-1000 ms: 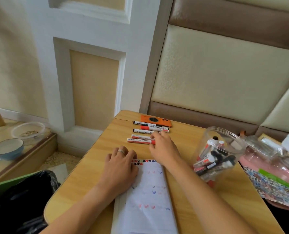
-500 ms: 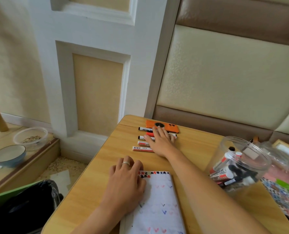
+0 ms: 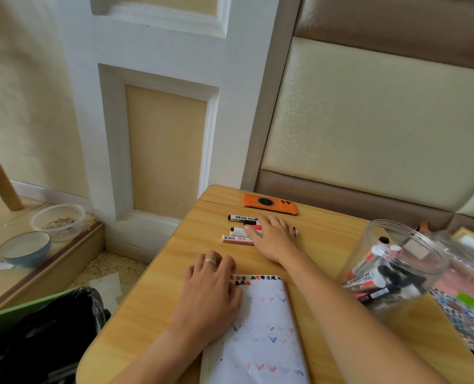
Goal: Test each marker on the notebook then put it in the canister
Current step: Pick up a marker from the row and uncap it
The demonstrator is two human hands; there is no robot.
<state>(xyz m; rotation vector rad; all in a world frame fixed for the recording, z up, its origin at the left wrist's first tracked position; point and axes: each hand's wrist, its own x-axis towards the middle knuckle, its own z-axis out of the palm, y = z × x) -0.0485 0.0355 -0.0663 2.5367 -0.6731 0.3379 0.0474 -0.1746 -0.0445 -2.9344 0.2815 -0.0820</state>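
Observation:
Several white markers lie in a row near the table's far edge: a black-capped marker, a red-capped marker and a red-banded marker nearest me. My right hand lies over the right ends of the row, fingers stretched across them and thumb touching the red-capped one. My left hand, wearing a ring, rests flat on the top left corner of the open notebook, whose page shows red and blue tick marks. The clear plastic canister stands to the right with several markers inside.
An orange phone lies behind the markers at the wooden table's far edge. Clutter and a patterned sheet sit right of the canister. On the floor to the left are a black bag, a blue bowl and a clear tub.
My right hand has reached farther across the row of markers, from the nearest ones to the middle ones. The left hand has stayed on the notebook. The camera shifted.

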